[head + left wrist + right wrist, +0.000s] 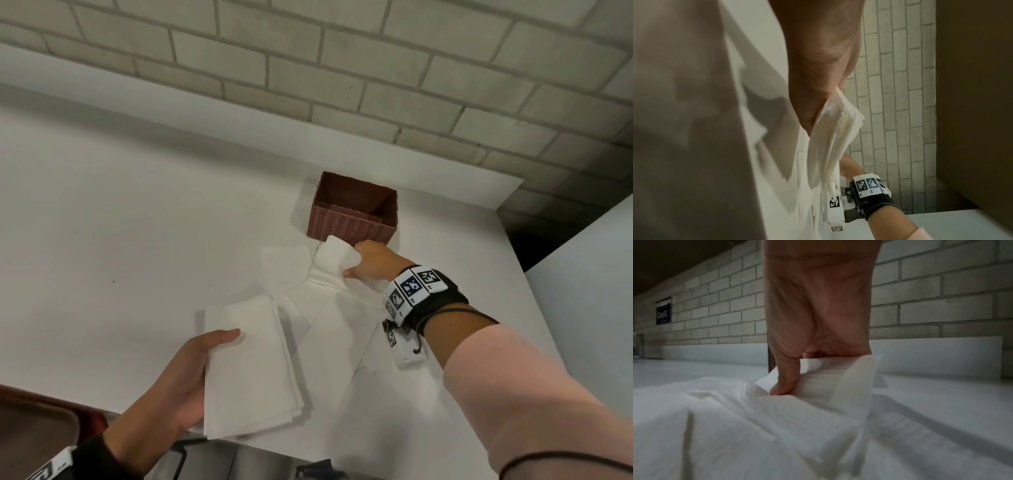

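Left hand (178, 383) grips a napkin stack (250, 370) over the counter's (102, 222) near edge. Right hand (371, 263) pinches one napkin (334, 260) just by the basket (352, 209). Risk: thin sheet could tear, or drag the overlapping loose napkins (329, 329) w/ it.

We have the basket (352, 212) at the back of the counter (120, 222), close to the wall (308, 68). Just before it, our R hand (371, 263) pinches a napkin (334, 260). Loose napkins (329, 318) lie on the counter btwn both hands. Left of them, nearer the front edge, our L hand (178, 387) holds a stack (246, 370). A tray (37, 431) sits far front-left.
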The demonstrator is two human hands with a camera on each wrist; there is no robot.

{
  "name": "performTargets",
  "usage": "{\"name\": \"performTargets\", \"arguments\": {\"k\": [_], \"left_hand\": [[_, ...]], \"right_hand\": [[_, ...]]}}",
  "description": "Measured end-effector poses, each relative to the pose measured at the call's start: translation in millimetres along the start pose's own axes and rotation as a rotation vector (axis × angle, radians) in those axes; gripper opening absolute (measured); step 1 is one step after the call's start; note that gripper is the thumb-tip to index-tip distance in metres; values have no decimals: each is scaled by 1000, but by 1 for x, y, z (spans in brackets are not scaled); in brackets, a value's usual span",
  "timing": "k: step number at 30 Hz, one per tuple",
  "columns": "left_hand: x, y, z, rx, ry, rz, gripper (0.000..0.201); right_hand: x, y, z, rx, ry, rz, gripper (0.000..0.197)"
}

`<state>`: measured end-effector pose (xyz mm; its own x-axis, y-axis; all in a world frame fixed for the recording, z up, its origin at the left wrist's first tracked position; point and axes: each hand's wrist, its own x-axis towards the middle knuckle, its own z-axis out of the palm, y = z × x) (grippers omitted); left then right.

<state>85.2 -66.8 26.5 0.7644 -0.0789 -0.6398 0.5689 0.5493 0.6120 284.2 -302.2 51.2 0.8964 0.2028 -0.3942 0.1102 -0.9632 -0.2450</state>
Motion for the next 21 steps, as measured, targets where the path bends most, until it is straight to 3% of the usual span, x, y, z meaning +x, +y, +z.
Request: {"name": "performTargets", "arguments": {"k": [2,4,7,10,13,17,21], "left_hand": [[2,2,2,8,-5,10,28],[5,5,6,14,-14,15,30],[13,12,14,18,-45,6,32],[22,20,25,33,-75,-3,30],[30,25,32,25,-89,3,26],[36,27,35,21,-79,-3,20],[36,21,34,39,-58,-8,20]], "right_hand": [[-2,-1,-1,19,0,-16,41],[-4,1,-4,47,29,-25,20],[-9,4,-12,116,73,-59,31],[-15,7,-22,196,125,-94,14],[-24,11,-32,230,112,-97,39],[-31,19,-34,260,70,-57,32],[-29,20,-25,286,64,-20,39]]}}
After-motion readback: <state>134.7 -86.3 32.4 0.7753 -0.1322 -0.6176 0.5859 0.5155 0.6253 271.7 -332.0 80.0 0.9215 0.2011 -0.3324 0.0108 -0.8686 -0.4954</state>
